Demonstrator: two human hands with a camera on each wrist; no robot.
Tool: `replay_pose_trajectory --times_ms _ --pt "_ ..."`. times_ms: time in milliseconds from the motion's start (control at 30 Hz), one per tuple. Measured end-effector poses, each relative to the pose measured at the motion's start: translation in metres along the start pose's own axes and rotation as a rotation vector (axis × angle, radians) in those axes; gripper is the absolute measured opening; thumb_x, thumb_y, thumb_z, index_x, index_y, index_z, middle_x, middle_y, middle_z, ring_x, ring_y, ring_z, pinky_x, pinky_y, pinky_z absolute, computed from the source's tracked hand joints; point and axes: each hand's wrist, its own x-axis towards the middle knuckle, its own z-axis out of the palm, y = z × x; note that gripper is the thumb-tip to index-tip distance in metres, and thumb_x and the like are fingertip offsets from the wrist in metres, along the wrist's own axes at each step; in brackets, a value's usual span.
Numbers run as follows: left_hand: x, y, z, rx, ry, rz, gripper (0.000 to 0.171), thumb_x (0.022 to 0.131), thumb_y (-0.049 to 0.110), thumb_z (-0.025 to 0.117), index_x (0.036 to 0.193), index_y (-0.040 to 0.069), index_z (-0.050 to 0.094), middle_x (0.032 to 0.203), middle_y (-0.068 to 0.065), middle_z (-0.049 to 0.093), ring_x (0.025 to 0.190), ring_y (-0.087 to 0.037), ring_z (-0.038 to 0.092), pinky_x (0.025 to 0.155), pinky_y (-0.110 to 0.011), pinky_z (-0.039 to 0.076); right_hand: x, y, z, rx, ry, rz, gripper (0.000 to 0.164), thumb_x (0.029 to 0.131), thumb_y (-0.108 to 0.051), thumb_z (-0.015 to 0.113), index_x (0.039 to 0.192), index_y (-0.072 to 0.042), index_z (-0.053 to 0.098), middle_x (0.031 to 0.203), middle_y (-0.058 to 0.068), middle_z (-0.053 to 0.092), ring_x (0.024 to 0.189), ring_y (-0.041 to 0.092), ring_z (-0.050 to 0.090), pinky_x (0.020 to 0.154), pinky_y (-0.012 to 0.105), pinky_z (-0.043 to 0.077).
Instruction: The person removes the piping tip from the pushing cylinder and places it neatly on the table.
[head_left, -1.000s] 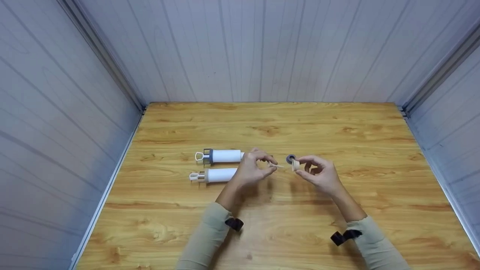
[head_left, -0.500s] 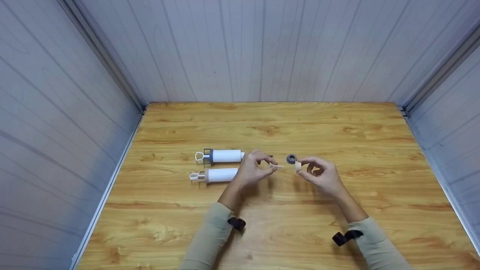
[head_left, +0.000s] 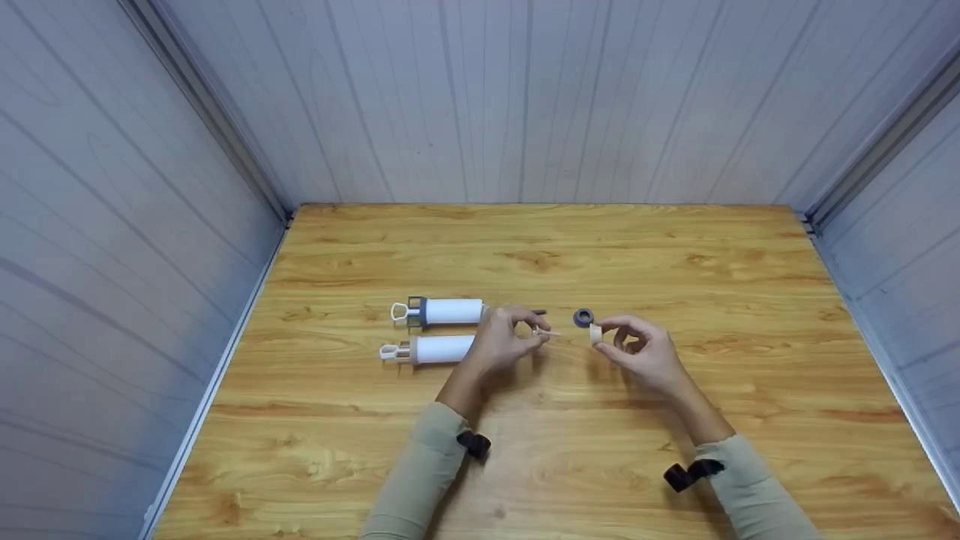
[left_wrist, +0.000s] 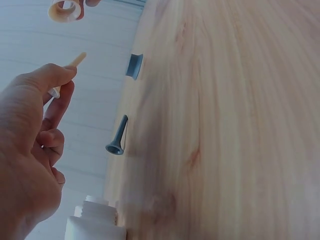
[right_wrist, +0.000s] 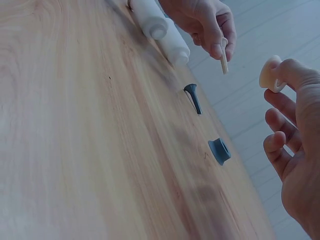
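My left hand point(head_left: 501, 341) pinches a small cream nozzle point(left_wrist: 77, 60) between thumb and forefinger, its narrow end pointing towards the right hand. Across a short gap, my right hand point(head_left: 646, 352) holds a cream ring-shaped cap point(right_wrist: 268, 74) by thumb and fingertips. Both pieces are above the wooden table, apart from each other. On the table lie a grey nozzle point(right_wrist: 193, 99), partly behind the left hand in the head view, and a grey ring cap point(left_wrist: 134, 66) near the right fingertips.
Two white syringe-like tubes with loop-handled plungers lie side by side at the left: one with a grey collar point(head_left: 454, 311), one with a beige collar point(head_left: 439, 349). The left hand hides their right ends in the head view. Pale panels point(head_left: 480, 105) wall the table point(head_left: 675, 255).
The right hand has shifted slightly right, and the cream cap has turned in its fingers. The left hand has drawn a little left with the cream nozzle, exposing more of the grey nozzle.
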Motion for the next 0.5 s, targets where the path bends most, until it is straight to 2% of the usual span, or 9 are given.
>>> replay_pose_trajectory --times_ms 33,100,167,267,367,500 --pt "-0.0001 -0.0006 -0.0003 0.009 0.0 -0.001 0.007 0.096 0.02 0.087 0.098 0.014 0.089 0.102 -0.004 0.087 0.11 -0.027 0.08 0.129 -0.086 0.023 0.0 0.0002 0.0001 -0.003 -0.002 0.001 0.031 0.087 0.016 0.084 0.118 0.012 0.078 0.091 0.0 0.076 0.074 -0.001 0.062 0.055 0.012 0.046" --pt "0.0 -0.0011 -0.0015 0.021 -0.004 -0.002 0.006 0.096 0.019 0.087 0.099 0.014 0.09 0.102 -0.005 0.088 0.109 -0.028 0.082 0.129 -0.084 0.027 -0.0002 0.001 0.0001 -0.006 -0.006 0.006 0.031 0.088 0.016 0.084 0.118 0.011 0.078 0.089 -0.002 0.075 0.074 -0.001 0.061 0.055 0.012 0.046" --pt "0.0005 -0.0012 -0.003 0.033 -0.02 -0.003 0.006 0.097 0.017 0.087 0.099 0.012 0.09 0.103 -0.006 0.087 0.107 -0.029 0.082 0.126 -0.074 0.041 -0.0003 0.0015 0.0003 -0.009 -0.007 0.008 0.031 0.088 0.015 0.084 0.118 0.011 0.078 0.089 -0.002 0.075 0.074 -0.001 0.061 0.056 0.012 0.046" --pt "0.0016 -0.0014 -0.0044 0.065 -0.047 0.002 0.006 0.098 0.017 0.086 0.099 0.012 0.089 0.102 -0.006 0.087 0.103 -0.029 0.082 0.112 -0.061 0.055 -0.0003 0.0015 0.0005 -0.012 -0.005 0.008 0.031 0.088 0.015 0.084 0.118 0.01 0.079 0.089 -0.001 0.075 0.074 -0.001 0.061 0.056 0.012 0.046" --pt "0.0021 -0.0022 -0.0044 0.113 -0.064 0.016 0.006 0.099 0.018 0.086 0.099 0.013 0.089 0.098 -0.004 0.087 0.1 -0.027 0.082 0.113 -0.063 0.055 -0.0002 0.0006 0.001 -0.019 -0.006 0.01 0.031 0.088 0.014 0.085 0.117 0.009 0.079 0.091 0.002 0.076 0.075 0.0 0.061 0.056 0.013 0.046" --pt "0.0023 -0.0041 -0.0027 0.169 -0.061 0.017 0.007 0.098 0.021 0.087 0.099 0.015 0.089 0.098 0.0 0.086 0.101 -0.022 0.082 0.116 -0.065 0.052 -0.0008 -0.0015 0.0016 -0.028 -0.012 0.026 0.03 0.089 0.012 0.085 0.118 0.007 0.08 0.1 -0.01 0.078 0.077 0.0 0.062 0.058 0.012 0.047"
